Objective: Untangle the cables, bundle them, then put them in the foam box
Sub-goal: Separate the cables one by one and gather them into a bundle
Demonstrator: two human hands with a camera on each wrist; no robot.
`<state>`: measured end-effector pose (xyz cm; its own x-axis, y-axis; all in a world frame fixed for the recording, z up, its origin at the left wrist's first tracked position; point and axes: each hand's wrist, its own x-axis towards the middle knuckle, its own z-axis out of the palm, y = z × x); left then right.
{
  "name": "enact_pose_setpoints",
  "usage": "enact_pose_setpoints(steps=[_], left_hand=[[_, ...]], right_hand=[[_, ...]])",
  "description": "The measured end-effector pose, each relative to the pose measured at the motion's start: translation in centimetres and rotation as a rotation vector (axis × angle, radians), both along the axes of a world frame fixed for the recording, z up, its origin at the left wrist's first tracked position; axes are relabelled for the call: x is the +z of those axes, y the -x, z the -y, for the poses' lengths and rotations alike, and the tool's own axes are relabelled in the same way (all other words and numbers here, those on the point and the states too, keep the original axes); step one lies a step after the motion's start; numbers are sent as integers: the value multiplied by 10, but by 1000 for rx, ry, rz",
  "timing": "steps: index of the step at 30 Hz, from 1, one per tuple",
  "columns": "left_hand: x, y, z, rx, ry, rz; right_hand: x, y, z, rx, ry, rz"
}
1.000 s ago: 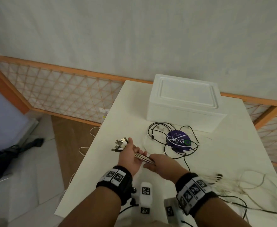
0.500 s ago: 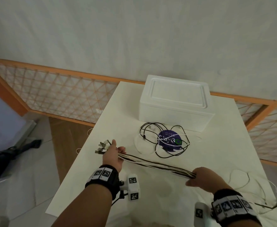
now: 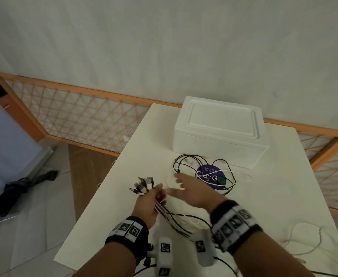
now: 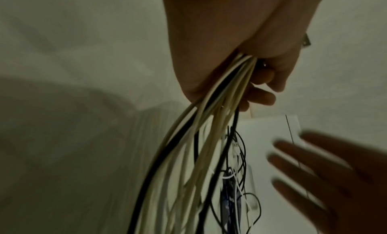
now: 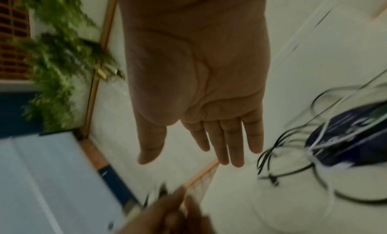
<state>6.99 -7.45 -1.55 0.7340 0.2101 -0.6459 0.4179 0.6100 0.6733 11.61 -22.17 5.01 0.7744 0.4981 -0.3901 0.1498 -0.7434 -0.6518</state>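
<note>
My left hand (image 3: 152,198) grips a bunch of white and black cables (image 3: 176,218) just behind their plugs (image 3: 143,184), which fan out past its fingers. In the left wrist view the cables (image 4: 201,138) run down out of its fist (image 4: 251,69). The right hand (image 3: 188,188) hovers flat with straight fingers just right of the left hand and holds nothing; its palm (image 5: 201,88) shows bare in the right wrist view. The closed white foam box (image 3: 220,130) stands at the back of the white table (image 3: 284,196).
A loose tangle of black and white cables (image 3: 204,168) lies over a purple disc (image 3: 211,176) in front of the box. More white cable (image 3: 308,234) loops at the table's right front. A wooden lattice rail (image 3: 74,112) runs behind; floor lies left.
The right hand slid out along the cables to the right, then let go and came back beside the left hand, now with straight fingers. The cable bunch has gone slack.
</note>
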Motion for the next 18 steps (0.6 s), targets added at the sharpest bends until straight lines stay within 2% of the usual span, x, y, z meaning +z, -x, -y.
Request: enact_pose_setpoints(steps=[3, 6, 8, 11, 13, 15, 18], left_hand=[[6, 6, 9, -87, -50, 109], [4, 11, 6, -181, -11, 143], [1, 11, 1, -241, -9, 162], [0, 8, -2, -253, -19, 157], [-3, 5, -2, -225, 30, 135], [-8, 1, -3, -176, 79, 65], [-14, -3, -2, -87, 111, -32]], right_hand=[[-1, 1, -47, 180, 56, -10], [-12, 3, -65, 117, -38, 27], [-23, 2, -65, 51, -154, -29], [-35, 2, -58, 0, -275, -111], [-44, 1, -49, -27, -272, -72], [-54, -4, -30, -204, -231, -4], [-73, -14, 9, -519, -2, 94]])
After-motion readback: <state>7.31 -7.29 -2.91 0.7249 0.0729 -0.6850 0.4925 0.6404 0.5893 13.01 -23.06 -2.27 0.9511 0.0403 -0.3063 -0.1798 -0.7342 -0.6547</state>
